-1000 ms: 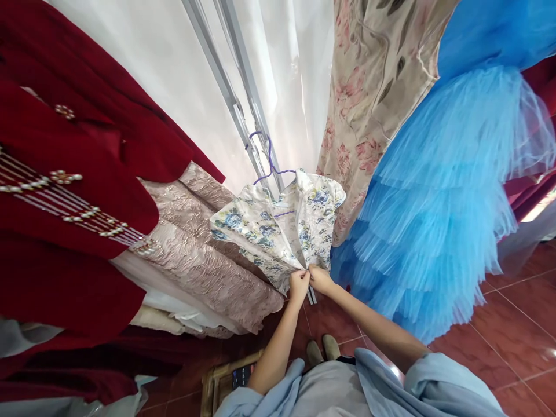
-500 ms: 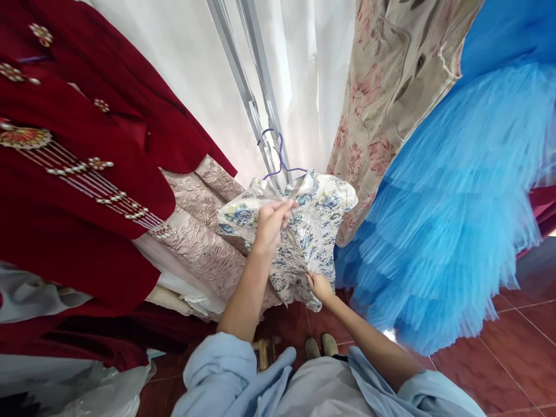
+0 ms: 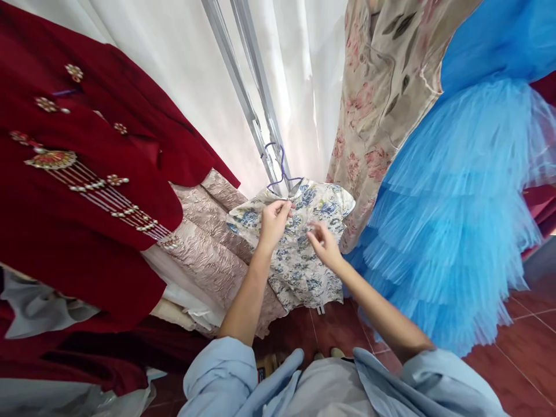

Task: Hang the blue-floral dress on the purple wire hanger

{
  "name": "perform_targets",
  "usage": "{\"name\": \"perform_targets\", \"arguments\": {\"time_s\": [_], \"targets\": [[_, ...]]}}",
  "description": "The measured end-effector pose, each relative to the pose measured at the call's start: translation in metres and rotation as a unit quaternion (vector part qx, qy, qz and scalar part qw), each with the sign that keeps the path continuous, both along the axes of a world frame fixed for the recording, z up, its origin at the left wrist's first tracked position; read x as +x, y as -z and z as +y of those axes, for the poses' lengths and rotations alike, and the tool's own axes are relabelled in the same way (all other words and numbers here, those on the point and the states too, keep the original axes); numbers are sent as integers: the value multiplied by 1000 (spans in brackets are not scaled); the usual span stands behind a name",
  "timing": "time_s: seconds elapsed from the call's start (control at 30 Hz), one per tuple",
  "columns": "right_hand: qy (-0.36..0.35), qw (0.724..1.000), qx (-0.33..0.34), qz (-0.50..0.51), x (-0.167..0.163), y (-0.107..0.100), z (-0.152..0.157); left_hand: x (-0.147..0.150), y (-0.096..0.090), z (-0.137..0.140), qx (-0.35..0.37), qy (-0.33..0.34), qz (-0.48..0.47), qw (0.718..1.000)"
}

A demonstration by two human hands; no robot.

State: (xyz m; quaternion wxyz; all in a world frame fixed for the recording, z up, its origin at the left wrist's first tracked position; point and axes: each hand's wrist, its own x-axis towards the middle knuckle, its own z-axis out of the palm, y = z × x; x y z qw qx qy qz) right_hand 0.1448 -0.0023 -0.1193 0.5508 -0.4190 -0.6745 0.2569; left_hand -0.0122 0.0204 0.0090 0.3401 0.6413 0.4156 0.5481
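Note:
A white short-sleeved blouse point(image 3: 299, 266) with a blue floral print hangs from a purple hanger point(image 3: 281, 163) hooked on a grey metal stand. My left hand point(image 3: 274, 221) is closed in a pinch at the front of its neckline; the exact bit of cloth between the fingertips is too small to make out. Just right of the blouse's centre line, my right hand point(image 3: 325, 244) hovers before the chest with its fingers bent and apart, holding nothing visible. The blouse's front hangs fairly straight, its hem above the floor.
Left of the blouse hang a dark red beaded garment point(image 3: 99, 243) and a pink textured one point(image 3: 212, 231). On the right are a beige floral dress point(image 3: 365, 116) and a blue layered tulle dress point(image 3: 434, 231). White curtain point(image 3: 174, 69) covers the back, behind the metal stand point(image 3: 249, 75).
My right hand has let go of the lower front edge and risen to chest height. The blouse's front has dropped straighter. My left hand stays near the neckline.

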Motion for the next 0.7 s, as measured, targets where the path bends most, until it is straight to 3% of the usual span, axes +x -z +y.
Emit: {"name": "perform_targets", "arguments": {"time_s": [0.07, 0.13, 0.23, 0.33, 0.47, 0.6, 0.7], "targets": [[-28, 996, 87, -24, 5, -58, 19, 1, 3, 0, 41, -12, 36, 998], [-29, 983, 130, -123, 10, -105, 36, 2, 3, -1, 52, -12, 45, 998], [-23, 947, 163, -276, 15, -143, 55, 3, 2, 0, 41, -21, 25, 999], [-38, 922, 190, -334, 20, -152, 63, 5, 5, 3, 20, -34, 3, 999], [-57, 921, 201, -328, 20, -154, 59, 12, 10, 4, 27, -69, -19, 997], [-57, 910, 178, -370, 13, -165, 53, 15, 9, -1, 93, -102, 44, 989], [-43, 882, 172, -437, 7, -174, 58, 15, 6, -5, 98, -101, 74, 987]]}}
